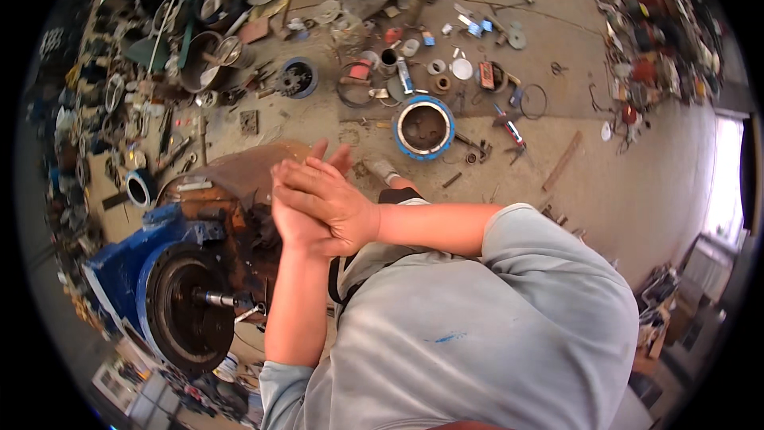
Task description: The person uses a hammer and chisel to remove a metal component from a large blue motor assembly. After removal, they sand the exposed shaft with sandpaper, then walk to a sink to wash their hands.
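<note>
My left hand (296, 224) and my right hand (344, 205) are pressed against each other in front of my chest, over the edge of a rusty surface. The right palm lies across the left hand, its fingers stretched out flat. Some fingers of the left hand stick out beyond it, also straight. I see no object between the palms, though the contact area is hidden. To the left is a blue machine housing (119, 275) with a dark round face (171, 318) and a metal shaft (216, 298) jutting from it. Dark crumpled cloth (261, 231) lies close beside my left hand.
A rusty rounded metal body (251, 166) lies beyond the blue housing. On the floor ahead stand a blue-rimmed ring (446, 142), a sealant tube (404, 77) and a caulking gun (511, 129). Tools and parts are scattered around, with heaps along both sides.
</note>
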Motion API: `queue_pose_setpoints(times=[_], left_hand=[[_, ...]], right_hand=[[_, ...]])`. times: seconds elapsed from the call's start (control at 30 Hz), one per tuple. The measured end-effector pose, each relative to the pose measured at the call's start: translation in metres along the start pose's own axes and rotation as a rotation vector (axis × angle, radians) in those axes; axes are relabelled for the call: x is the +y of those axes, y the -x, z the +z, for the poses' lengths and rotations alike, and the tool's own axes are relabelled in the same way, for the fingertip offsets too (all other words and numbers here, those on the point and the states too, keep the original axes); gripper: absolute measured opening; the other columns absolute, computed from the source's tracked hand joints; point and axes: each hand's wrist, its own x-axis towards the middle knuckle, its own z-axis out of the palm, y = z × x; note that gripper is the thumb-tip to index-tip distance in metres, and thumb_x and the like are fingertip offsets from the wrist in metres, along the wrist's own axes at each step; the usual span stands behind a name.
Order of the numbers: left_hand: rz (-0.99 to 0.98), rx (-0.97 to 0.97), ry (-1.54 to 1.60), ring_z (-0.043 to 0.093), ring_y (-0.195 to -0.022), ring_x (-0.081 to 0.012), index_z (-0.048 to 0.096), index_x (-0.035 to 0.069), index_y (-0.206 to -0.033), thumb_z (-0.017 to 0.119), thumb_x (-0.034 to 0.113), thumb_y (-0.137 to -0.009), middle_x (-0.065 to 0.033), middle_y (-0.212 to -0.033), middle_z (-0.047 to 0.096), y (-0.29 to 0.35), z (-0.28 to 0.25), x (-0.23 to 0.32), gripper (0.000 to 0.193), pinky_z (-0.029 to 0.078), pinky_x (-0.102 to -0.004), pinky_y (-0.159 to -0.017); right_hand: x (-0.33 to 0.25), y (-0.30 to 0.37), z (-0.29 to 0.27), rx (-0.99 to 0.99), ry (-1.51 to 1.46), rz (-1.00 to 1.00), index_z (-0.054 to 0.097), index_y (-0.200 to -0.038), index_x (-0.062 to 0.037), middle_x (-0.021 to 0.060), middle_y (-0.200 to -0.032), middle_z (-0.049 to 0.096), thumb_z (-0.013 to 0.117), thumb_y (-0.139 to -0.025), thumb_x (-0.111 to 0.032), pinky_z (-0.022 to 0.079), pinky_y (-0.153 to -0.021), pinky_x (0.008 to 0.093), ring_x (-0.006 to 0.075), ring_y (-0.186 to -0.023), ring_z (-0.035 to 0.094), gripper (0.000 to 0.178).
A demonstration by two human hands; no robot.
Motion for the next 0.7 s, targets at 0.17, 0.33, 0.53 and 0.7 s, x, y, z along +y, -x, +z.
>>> queue_pose_setpoints(times=[0.17,0.33,0.53,0.7], left_hand=[[0.021,-0.292,0.041,0.042,-0.143,-0.0375,0.032,-0.003,-0.157,0.031,0.066,-0.105,-0.0253,-0.156,0.041,0.048,0.05,0.013,0.086,0.038,-0.0465,-0.116],[0.27,-0.264,-0.342,0.033,-0.152,-0.0327,0.021,0.002,-0.163,0.031,0.063,-0.107,-0.0182,-0.169,0.022,0.098,0.071,-0.02,0.084,0.043,-0.0403,-0.115],[0.175,-0.058,-0.403,0.033,-0.153,-0.0289,0.03,0.01,-0.163,0.027,0.068,-0.106,-0.0101,-0.17,0.027,0.178,-0.025,-0.062,0.081,0.027,-0.0384,-0.119],[-0.001,0.204,-0.465,0.031,-0.153,-0.0361,0.032,0.014,-0.163,0.027,0.071,-0.104,-0.0126,-0.171,0.025,0.242,-0.178,-0.112,0.082,0.026,-0.0473,-0.118]], right_hand=[[0.05,0.083,0.006,0.071,0.513,0.18,0.055,-0.147,-0.0125,0.0116,-0.164,0.038,0.065,-0.086,-0.059,0.018,-0.122,0.0558,0.0332,-0.152,0.034,0.078],[0.136,0.268,-0.019,-0.216,0.18,1.536,0.069,-0.128,0.0,0.0265,-0.124,0.069,0.059,-0.093,-0.058,0.051,-0.098,0.0457,0.0394,-0.117,0.065,0.069],[0.04,0.588,-0.044,-0.065,0.591,1.864,0.074,-0.11,0.0015,0.0245,-0.117,0.072,0.054,-0.098,-0.047,0.054,-0.093,0.0474,0.0412,-0.107,0.069,0.054],[-0.105,0.752,-0.019,-0.041,0.236,2.084,0.073,-0.108,-0.003,0.0146,-0.11,0.076,0.055,-0.101,-0.05,0.056,-0.077,0.0499,0.0303,-0.086,0.074,0.05]])
